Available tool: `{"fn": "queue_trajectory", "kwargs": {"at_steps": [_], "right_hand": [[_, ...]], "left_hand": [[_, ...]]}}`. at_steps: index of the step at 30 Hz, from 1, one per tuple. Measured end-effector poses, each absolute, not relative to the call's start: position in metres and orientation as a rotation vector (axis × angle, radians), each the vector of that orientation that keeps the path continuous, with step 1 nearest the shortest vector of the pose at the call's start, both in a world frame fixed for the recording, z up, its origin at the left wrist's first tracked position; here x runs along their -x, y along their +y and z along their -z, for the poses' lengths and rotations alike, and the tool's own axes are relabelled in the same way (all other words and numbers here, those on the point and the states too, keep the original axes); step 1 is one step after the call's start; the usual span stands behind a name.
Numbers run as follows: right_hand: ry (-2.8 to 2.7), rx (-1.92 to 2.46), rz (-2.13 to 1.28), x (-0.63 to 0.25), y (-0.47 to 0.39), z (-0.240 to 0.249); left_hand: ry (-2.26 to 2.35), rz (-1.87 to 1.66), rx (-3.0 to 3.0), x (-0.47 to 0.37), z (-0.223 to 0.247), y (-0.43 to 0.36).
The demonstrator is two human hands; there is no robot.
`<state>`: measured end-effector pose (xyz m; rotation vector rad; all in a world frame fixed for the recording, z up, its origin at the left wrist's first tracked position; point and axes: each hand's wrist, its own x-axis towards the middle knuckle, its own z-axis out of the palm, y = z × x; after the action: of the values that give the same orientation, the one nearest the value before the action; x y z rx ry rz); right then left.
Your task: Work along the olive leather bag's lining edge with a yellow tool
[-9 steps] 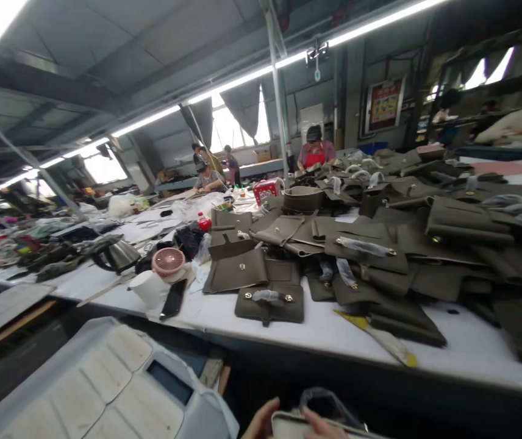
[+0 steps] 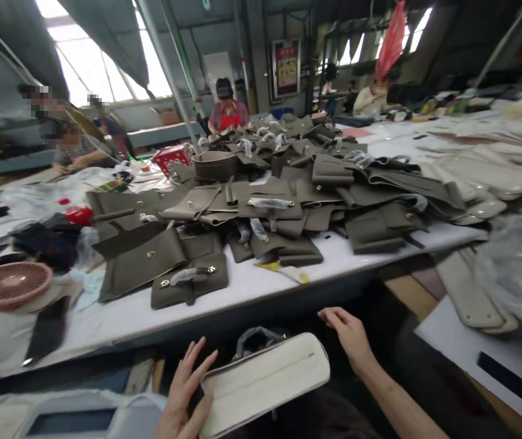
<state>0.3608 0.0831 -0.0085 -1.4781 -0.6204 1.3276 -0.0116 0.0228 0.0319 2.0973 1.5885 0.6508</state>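
Note:
A cream-white handbag (image 2: 265, 381) lies on its side in front of me, below the table's front edge, with a plastic-wrapped handle sticking up behind it. My left hand (image 2: 185, 390) rests flat against the bag's left end, fingers spread. My right hand (image 2: 347, 335) hovers with fingers apart just past the bag's right end; I cannot tell whether it touches the bag. Neither hand grips anything.
The white table (image 2: 261, 286) carries a big heap of olive-green bag panels (image 2: 288, 195), a pink fan (image 2: 9, 283), a red bottle (image 2: 78, 214) and a red box (image 2: 173, 157). Cream panels (image 2: 475, 177) lie right. A person in a red apron (image 2: 227, 113) works at the far end.
The view has swung right and down. Both hands and the cream bag have come up into fuller view, and the hands now have their fingers spread at the bag's ends.

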Motion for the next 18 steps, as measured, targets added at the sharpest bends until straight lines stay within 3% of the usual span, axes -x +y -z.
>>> {"fn": "queue_trajectory", "kwargs": {"at_steps": [4, 8, 18], "right_hand": [[-0.366, 1.365, -1.769, -0.34, 0.066, 0.055], [-0.162, 1.015, -2.088, -0.305, 0.058, 0.06], [0.158, 0.825, -2.1, -0.307, 0.068, 0.055]], "left_hand": [[1.239, -0.412, -2.697, -0.033, -0.06, 0.044], [0.942, -0.171, -2.669, -0.108, -0.067, 0.053], [1.129, -0.01, -2.534, -0.153, -0.067, 0.052]]}}
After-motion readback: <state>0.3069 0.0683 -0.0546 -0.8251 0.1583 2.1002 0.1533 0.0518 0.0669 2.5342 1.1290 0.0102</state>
